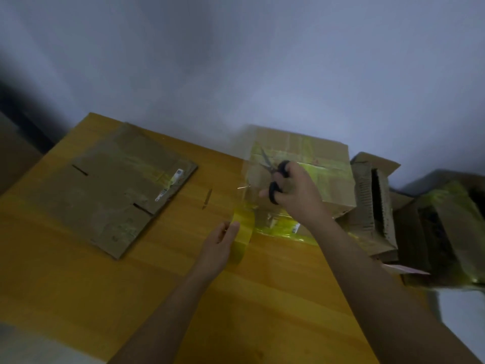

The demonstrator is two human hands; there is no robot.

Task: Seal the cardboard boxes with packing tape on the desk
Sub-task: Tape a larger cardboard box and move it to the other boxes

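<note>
The left hand (pixel 223 239) pinches a roll of yellow tape (pixel 242 236) between thumb and fingers, holding it just off the wooden surface (pixel 78 298) at the near left corner of an upright cardboard box (pixel 309 177). A strip of tape seems to run from the roll onto the box's front face, though blur makes the join hard to read. Keeping the roll low and pulled away from the box would hold that strip taut, which is probably why the hand sits there.

The right hand (pixel 294 190) has its thumb and fingers curled through the black loops of a pair of scissors (pixel 273 177), blades parted and pointing up and away over the box top. Raised like that, the scissors look ready to come down and cut the strip near the roll; that is a judgement, as no cut is visible.

The box carries several yellow bands across its top and front, so it looks close to sealed. To the left lies a flattened box (pixel 112 187), flat on the surface with a white label on it, likely waiting to be folded up. At the right edge more boxes (pixel 375 203) lean together, some with flaps open
</note>
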